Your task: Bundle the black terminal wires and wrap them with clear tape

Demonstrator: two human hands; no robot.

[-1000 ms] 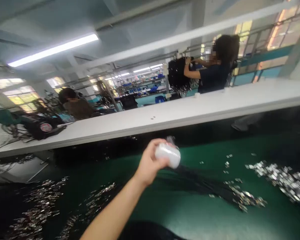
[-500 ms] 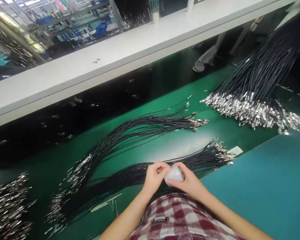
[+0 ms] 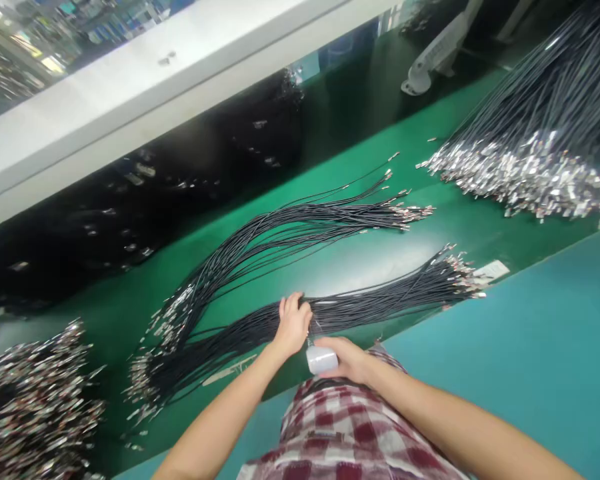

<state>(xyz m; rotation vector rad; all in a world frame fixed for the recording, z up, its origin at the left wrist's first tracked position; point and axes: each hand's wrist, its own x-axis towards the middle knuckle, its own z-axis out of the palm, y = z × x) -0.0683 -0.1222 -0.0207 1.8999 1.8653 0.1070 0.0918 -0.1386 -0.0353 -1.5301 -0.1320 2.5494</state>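
Observation:
My right hand [image 3: 347, 358] is wrapped around a whitish roll of clear film [image 3: 322, 360], held near my body at the front of the table. A thin see-through strip runs up from the roll toward my left hand [image 3: 294, 323], whose fingers are curled over the near bundle of black cables [image 3: 370, 308]. How the fingertips grip the strip is partly hidden. Metal terminals sit at both ends of this bundle. Behind it lies a second, looser bundle of black cables [image 3: 300, 217], its left end close to that of the near one.
A big heap of cables with shiny terminals [image 3: 535, 170] lies at right, another terminal heap [image 3: 40, 407] at lower left. A white shelf [image 3: 145, 80] crosses above the green tabletop [image 3: 260, 283]. A white label [image 3: 491, 271] touches the near bundle's right end. A power strip [image 3: 437, 53] stands behind.
My hands have moved apart: the left has reached forward onto the near cable bundle, while the right keeps the roll close to my body. The camera view has shifted downward.

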